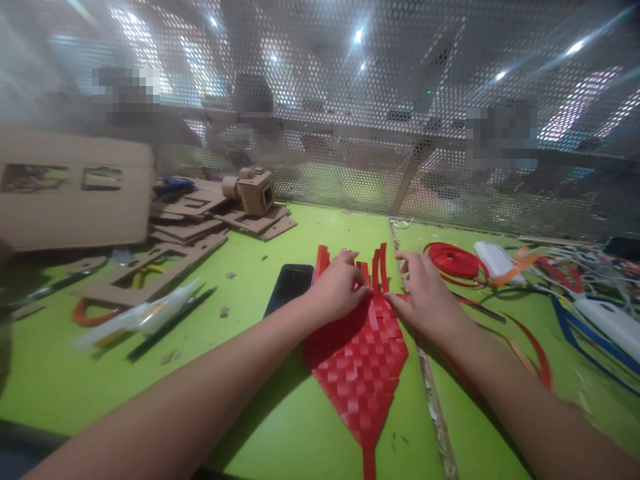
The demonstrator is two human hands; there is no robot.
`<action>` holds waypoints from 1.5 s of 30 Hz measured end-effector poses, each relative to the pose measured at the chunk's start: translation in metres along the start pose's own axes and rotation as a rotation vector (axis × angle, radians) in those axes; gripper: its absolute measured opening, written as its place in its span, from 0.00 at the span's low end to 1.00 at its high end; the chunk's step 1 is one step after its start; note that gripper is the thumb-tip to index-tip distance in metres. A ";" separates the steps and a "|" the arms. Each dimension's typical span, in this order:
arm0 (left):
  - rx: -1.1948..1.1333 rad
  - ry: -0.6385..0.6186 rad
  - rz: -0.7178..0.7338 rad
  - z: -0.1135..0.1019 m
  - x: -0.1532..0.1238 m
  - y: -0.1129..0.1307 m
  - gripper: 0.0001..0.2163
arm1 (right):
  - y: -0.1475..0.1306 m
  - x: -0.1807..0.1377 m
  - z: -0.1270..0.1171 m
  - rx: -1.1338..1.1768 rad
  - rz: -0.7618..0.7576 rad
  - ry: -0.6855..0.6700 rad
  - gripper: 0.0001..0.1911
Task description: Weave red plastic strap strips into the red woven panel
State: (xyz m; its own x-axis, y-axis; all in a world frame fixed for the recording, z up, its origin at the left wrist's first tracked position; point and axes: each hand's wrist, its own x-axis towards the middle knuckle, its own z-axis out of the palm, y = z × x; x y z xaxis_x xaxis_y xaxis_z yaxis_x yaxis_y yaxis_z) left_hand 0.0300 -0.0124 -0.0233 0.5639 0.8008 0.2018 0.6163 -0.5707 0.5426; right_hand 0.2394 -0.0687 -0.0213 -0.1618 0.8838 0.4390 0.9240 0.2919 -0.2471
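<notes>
A woven piece of flat red strips (355, 373) lies on the green table, tapering to a single strip at its near end. Several loose strip ends stick up from its far edge. My left hand (337, 290) rests over the upper left of the weave, fingers curled and closed at a red strip; the exact grip is partly hidden. My right hand (430, 300) is at the upper right edge, its fingers apart and its thumb touching a strip that juts out sideways.
A phone (290, 287) lies beside my left wrist. Cardboard pieces (190, 220), a cardboard box-shaped model (257, 192) and glue-like tubes (145, 317) lie left. Right are a red strip coil (455, 260), white devices (495, 260) and cables. A perforated screen (340, 147) stands behind.
</notes>
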 end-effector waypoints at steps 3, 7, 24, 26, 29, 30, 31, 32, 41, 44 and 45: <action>0.025 -0.052 0.004 -0.007 -0.002 0.002 0.11 | -0.010 0.001 -0.007 -0.001 -0.184 -0.045 0.16; 0.042 -0.167 0.089 -0.017 -0.003 0.002 0.10 | -0.019 0.000 -0.004 0.145 -0.269 -0.151 0.11; 0.152 -0.090 0.101 0.007 0.016 -0.025 0.17 | -0.022 0.000 0.021 0.210 -0.007 -0.253 0.03; 0.109 -0.065 0.102 0.009 0.019 -0.028 0.14 | -0.022 0.000 0.022 0.206 0.003 -0.251 0.03; 0.036 0.036 0.097 0.005 0.019 -0.028 0.10 | -0.023 -0.001 0.023 0.214 0.022 -0.258 0.03; 0.024 0.071 0.086 0.002 0.018 -0.027 0.09 | -0.023 -0.001 0.023 0.220 0.028 -0.260 0.03; 0.022 0.098 0.073 -0.002 0.017 -0.025 0.09 | -0.023 -0.001 0.023 0.223 0.033 -0.260 0.03; 0.029 0.116 0.062 -0.005 0.015 -0.023 0.09 | -0.024 -0.001 0.023 0.224 0.036 -0.259 0.04; 0.242 0.121 0.116 -0.034 0.000 -0.002 0.11 | -0.025 0.001 0.022 0.194 0.052 -0.245 0.06; 0.241 -0.006 0.175 -0.042 -0.003 0.000 0.10 | -0.025 0.001 0.023 0.185 0.073 -0.236 0.06; 0.228 -0.051 0.200 -0.045 -0.005 0.000 0.09 | -0.026 0.001 0.024 0.184 0.079 -0.237 0.07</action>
State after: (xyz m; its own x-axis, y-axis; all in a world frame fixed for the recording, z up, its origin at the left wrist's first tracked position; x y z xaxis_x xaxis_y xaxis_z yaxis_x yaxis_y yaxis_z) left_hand 0.0027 -0.0079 0.0128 0.7100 0.6614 0.2418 0.5945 -0.7470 0.2977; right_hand 0.2075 -0.0666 -0.0350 -0.1886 0.9607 0.2036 0.8621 0.2613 -0.4342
